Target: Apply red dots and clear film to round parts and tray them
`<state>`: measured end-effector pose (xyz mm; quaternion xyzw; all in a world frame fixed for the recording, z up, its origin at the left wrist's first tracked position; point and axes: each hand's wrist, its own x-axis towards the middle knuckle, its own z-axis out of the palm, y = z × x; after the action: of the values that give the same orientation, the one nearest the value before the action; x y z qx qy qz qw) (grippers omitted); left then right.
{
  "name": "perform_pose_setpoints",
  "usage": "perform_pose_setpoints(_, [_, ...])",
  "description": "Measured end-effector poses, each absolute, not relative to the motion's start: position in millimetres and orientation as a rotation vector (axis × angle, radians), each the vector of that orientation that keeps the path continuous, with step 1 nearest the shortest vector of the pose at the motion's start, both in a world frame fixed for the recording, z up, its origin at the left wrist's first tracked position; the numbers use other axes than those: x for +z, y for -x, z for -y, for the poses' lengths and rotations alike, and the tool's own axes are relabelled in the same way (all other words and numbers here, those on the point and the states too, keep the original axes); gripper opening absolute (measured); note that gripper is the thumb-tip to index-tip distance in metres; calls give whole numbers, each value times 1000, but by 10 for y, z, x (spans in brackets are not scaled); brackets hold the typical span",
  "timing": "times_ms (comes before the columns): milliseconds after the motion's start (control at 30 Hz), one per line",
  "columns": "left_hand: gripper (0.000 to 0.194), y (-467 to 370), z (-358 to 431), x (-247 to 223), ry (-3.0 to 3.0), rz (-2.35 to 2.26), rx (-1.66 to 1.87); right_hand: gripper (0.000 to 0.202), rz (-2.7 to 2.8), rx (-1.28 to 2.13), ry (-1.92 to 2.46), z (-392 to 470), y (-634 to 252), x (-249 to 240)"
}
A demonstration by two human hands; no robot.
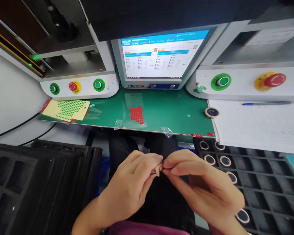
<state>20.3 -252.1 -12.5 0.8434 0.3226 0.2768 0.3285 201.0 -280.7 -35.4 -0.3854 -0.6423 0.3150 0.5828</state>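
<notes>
Over my lap, my left hand (134, 179) is closed round a small rose-gold watch case (157, 169), seen edge-on and mostly covered by the fingers. My right hand (201, 182) meets it from the right, thumb and fingertips pinched together at the case's edge. Whatever lies between those right fingertips is too small and hidden to name. A similar round watch case with a dark face (212, 112) lies on the green table mat (161, 107), by the papers. Beside my right arm, a black compartment tray (250, 176) holds several gold-rimmed round watch pieces (225, 160).
A sheet of red stickers (136, 114) and a yellow sheet with green dots (68, 109) lie on the mat. Behind stand a monitor (159, 58) and machines with green buttons (99, 85) and red stop knobs (274, 80). Stacked black trays (46, 182) are at left; a pen (264, 103) rests on papers (257, 127).
</notes>
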Motion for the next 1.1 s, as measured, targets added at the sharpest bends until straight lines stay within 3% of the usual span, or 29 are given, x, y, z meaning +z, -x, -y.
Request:
perform_pose_setpoints(300, [25,-214,2530,-117,-2292,-742,670,24,1668,921,835,2725,-2199,-270])
perform_pose_setpoints(600, [30,-224,2535,-142,-2204,-786,621,40,1653,609,910,2827,-2162,-393])
perform_pose_setpoints(1100, [29,-369,2555,-298,-2083,-753,604,26,1806,568,969,2915,-2329,-363])
